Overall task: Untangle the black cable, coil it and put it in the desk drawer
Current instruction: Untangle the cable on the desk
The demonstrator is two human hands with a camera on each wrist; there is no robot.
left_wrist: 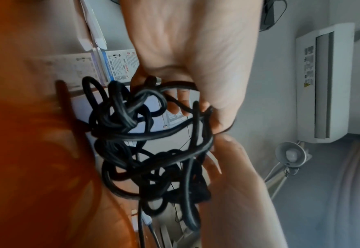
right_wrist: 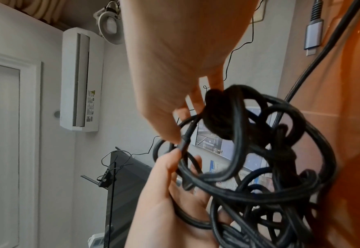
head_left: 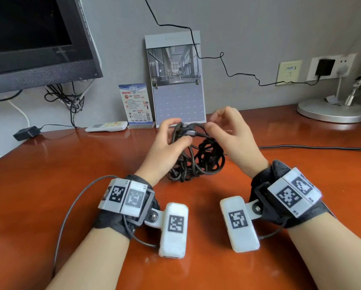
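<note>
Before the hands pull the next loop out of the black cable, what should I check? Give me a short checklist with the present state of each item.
1. Left hand grips the black cable: ok.
2. Right hand pinches a strand: ok.
3. Cable untangled: not ok, a knotted bundle in all views.
4. Free plug end found: ok, between the hands.
5. Bundle supported by the desk: ok, its bottom rests there.
6. Desk drawer open: cannot tell, not in view.

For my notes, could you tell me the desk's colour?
Glossy reddish-brown desk, clearest in the head view.
</note>
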